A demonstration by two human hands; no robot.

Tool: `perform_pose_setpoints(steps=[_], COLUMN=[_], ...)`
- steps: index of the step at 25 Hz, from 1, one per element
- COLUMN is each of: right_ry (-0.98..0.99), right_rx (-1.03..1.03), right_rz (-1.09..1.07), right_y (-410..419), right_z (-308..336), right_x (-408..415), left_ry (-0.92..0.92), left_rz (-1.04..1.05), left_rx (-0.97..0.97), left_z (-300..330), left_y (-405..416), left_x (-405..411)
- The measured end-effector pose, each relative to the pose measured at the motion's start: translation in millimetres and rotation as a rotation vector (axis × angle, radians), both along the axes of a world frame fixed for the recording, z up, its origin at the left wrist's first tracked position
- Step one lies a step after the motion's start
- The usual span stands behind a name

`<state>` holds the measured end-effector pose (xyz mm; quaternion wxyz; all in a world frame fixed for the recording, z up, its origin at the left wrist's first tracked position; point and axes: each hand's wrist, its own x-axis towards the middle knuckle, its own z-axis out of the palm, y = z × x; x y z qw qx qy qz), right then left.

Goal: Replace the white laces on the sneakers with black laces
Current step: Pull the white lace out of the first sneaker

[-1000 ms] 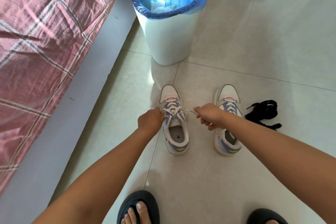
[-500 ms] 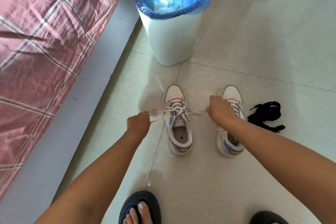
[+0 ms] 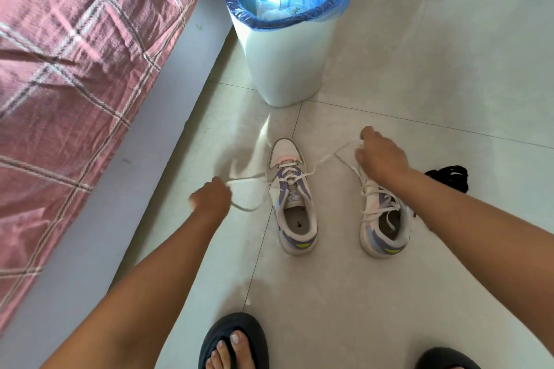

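Tiles [image 3: 389, 293] underfoot, bed [image 3: 75, 69] left, bin [image 3: 284, 69] ahead.

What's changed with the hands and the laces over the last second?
Both hands drew apart: the left hand went left, the right hand right and away, each keeping its grip on an end of the white lace, so the bow on the left sneaker is pulled undone. The right sneaker, black laces and bin stayed put.

Single head-worn wide-angle view, looking steeply down and forward over both forearms at the floor [image 3: 389, 293]; sneakers [image 3: 295, 204] lie mid-frame, apparently at arm's reach; edges bend.
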<state>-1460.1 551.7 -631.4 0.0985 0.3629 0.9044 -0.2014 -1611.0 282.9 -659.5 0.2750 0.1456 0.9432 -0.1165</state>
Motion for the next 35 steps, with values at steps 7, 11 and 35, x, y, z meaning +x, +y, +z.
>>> perform_pose_setpoints(steps=[7,11,35], right_ry=[-0.089,-0.108,-0.002], right_rx=[-0.332,-0.154,-0.299], right_rz=[0.297,0.338,0.283], right_y=[-96.1,-81.0,-44.9], right_z=[-10.9,-8.3,-14.1], right_x=[-3.5,-3.7,29.2], left_ry=[-0.547,-0.179,0.055], left_rz=[0.652,0.319,-0.384], left_rx=[0.694,0.425,0.659], left_z=[12.4,8.1,12.9], left_y=[58.9,41.7,48.3], left_x=[44.8,23.8,62.3])
